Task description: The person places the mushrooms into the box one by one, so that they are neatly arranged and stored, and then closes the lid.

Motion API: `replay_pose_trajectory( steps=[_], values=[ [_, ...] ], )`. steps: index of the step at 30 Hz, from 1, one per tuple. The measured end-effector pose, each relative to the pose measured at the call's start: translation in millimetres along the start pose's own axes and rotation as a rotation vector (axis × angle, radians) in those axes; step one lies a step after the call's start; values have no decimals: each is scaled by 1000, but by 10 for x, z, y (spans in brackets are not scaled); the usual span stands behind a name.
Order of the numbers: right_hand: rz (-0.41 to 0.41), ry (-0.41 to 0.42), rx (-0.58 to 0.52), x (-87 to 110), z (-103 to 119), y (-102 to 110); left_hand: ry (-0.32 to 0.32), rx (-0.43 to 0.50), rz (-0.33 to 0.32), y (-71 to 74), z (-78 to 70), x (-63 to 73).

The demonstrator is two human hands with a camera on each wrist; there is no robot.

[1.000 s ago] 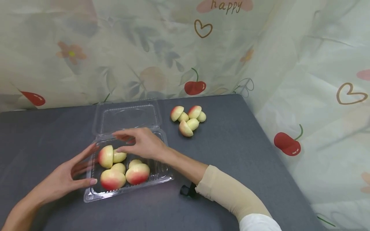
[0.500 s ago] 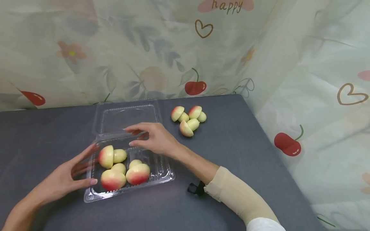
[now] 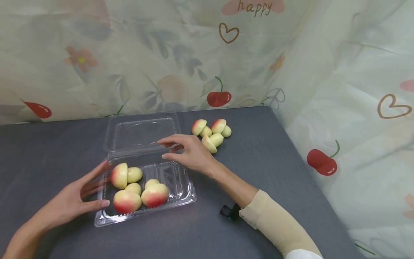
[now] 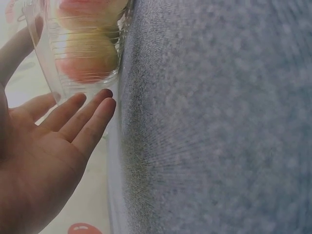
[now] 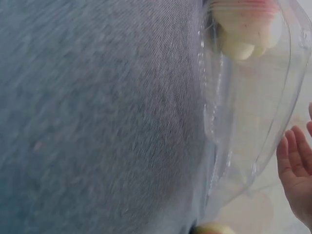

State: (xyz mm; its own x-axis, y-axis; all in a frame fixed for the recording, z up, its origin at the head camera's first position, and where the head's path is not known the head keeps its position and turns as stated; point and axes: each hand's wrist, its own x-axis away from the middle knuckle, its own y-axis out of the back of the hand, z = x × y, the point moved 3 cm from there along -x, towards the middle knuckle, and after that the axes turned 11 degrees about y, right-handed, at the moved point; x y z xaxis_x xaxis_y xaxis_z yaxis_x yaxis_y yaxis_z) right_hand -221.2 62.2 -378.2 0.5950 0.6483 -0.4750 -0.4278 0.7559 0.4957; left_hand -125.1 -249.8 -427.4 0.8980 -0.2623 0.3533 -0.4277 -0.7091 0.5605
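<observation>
In the head view a clear plastic clamshell box lies with its lid folded back. Three toy mushrooms with red-and-cream caps sit in its left and front part: one on its side, one at the front left, one at the front middle. My left hand rests at the box's left side, fingers and thumb spread along its wall. Above the box's back right corner hovers my right hand, its fingers loosely bent with nothing between them.
Three more toy mushrooms lie clustered on the dark grey table, behind and right of the box. A patterned curtain stands along the back and right edges. A small black device hangs under the right forearm.
My right hand has moved right and slightly away, from over the mushroom lying on its side to the box's back right corner. The left hand and the mushrooms have stayed put.
</observation>
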Motion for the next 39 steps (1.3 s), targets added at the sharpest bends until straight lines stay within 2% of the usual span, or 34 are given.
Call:
replay_pose_trajectory(
  steps=[8,12,16,21,27,30,39],
  values=[
    [-72,10,27,132,-29,184,-4,-2,-6,4,-8,8],
    [-101,6,28,149,96,292,3,-5,-9,6,0,20],
    [-120,-34,41,171,216,391,4,-9,-8,5,4,32],
    [-152,-75,44,224,202,486,8,-6,-3,10,2,36],
    [-179,-57,55,355,-35,562,0,-15,-4,15,-5,38],
    [-162,-38,114,438,-147,623,-14,-12,1,10,-14,37],
    [-105,-18,304,549,-241,874,-29,-23,-11,18,-47,42]
  ],
)
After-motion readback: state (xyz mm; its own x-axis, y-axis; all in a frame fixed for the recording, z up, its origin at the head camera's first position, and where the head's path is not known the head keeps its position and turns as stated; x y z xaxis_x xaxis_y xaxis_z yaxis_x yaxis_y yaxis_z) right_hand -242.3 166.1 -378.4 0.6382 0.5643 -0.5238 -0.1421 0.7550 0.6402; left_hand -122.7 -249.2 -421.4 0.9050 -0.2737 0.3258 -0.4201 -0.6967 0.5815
